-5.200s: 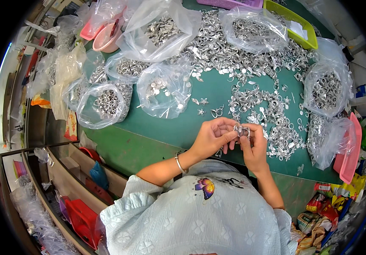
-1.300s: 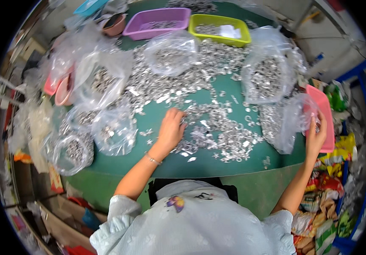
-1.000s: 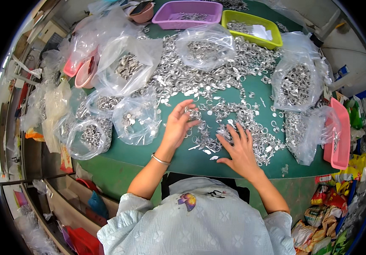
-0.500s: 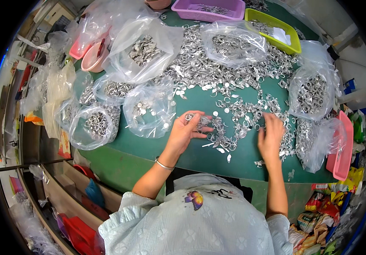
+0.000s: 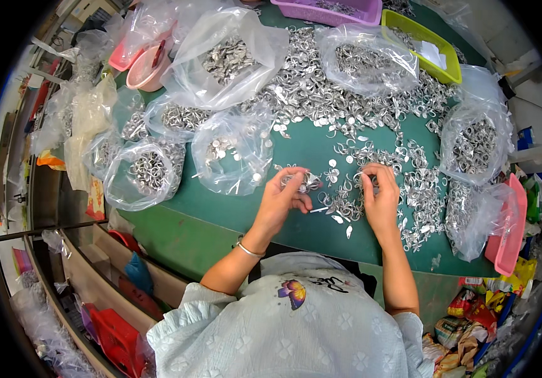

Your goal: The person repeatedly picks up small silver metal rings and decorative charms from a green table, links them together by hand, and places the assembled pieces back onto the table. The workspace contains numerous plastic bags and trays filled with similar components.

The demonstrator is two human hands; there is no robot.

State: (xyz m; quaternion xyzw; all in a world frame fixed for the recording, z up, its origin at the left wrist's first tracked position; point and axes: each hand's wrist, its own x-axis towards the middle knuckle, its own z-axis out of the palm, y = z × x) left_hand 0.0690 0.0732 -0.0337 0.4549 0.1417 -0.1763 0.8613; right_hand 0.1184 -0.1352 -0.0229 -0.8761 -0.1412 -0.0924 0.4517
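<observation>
My left hand [image 5: 285, 193] is closed around several silver metal rings [image 5: 309, 182], held just above the green tabletop. My right hand [image 5: 381, 196] is curled at the edge of a small loose pile of silver rings [image 5: 345, 206], thumb and fingertips drawn together; whatever they pinch is too small to make out. A few flat silver pieces [image 5: 338, 219] lie at the near side of this pile. Beyond both hands spreads a large heap of rings [image 5: 353, 104]. Left of my left hand sits an open clear bag [image 5: 236, 179] with a few flat bits inside.
More clear bags of rings stand at the left [image 5: 140, 198], far middle [image 5: 261, 75] and right [image 5: 450, 148]. A purple basket [image 5: 327, 16] and a lime-green tray [image 5: 450, 72] sit at the back. A pink tray [image 5: 511, 236] is at the right edge, with wooden drawers [image 5: 120, 268] below left.
My right hand has moved left from the right-hand rings to the middle pile, nearer my left hand. The left hand stays closed on its rings. The whole view has shifted slightly.
</observation>
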